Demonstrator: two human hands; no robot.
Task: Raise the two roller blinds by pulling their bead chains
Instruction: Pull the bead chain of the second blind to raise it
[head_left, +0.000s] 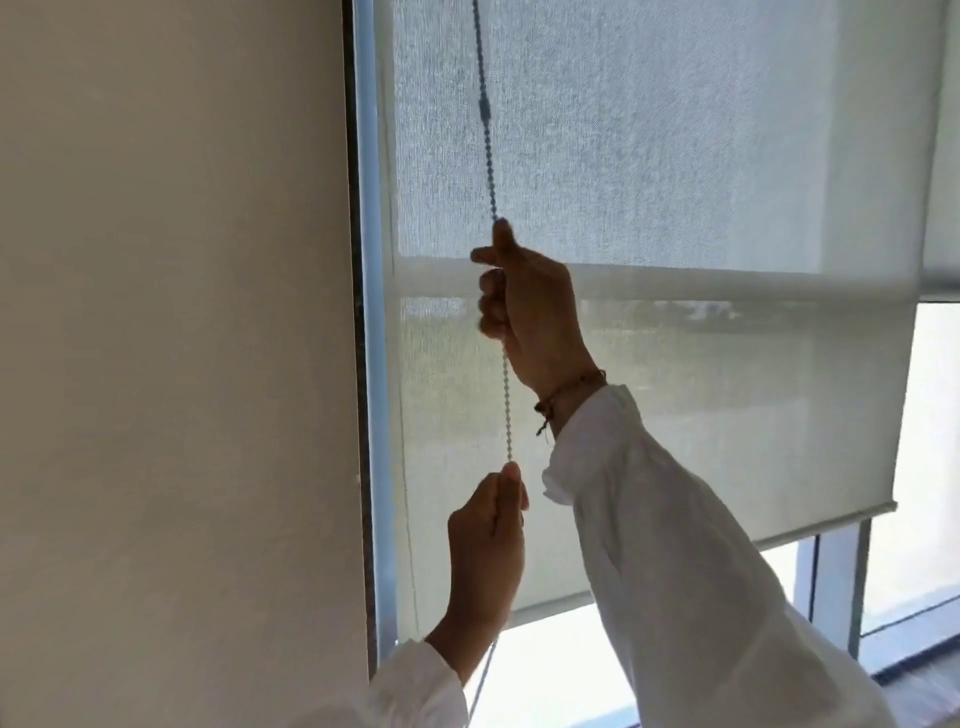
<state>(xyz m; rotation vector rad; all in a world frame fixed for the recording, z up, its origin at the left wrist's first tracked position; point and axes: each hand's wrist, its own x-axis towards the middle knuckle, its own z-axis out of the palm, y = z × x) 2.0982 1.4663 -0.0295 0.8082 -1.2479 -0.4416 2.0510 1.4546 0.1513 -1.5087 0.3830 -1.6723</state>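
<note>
The right hand (530, 306) sits at the centre of the frame, fingers curled shut around the chain (505, 395), with the thumb pointing up along it and the index finger hooked over it to the left. A thin brown bracelet (569, 392) circles that wrist, just above the cuff of a white sleeve (691, 571) that runs down to the lower right. Directly below, the left hand (488, 551) is closed in a fist on the same chain, thumb on top, its own white cuff showing at the bottom edge. The chain runs taut and nearly vertical between the two hands, continues up from the right hand to the top edge of the frame, and carries a small oblong connector (485, 109) in its upper stretch; below the left hand a slack length trails down toward the bottom of the frame. Behind the hands hangs the blind (727, 156), a pale translucent fabric filling the centre and upper right, with its bottom bar (779, 535) slanting across the lower right and bright window (924, 441) exposed beneath it. A second blind (943, 182) shows at the far right edge, its lower edge higher up. A pale frame strip (371, 312) runs down the blind's left side, and a plain beige wall (171, 338) fills the left of the picture.
</note>
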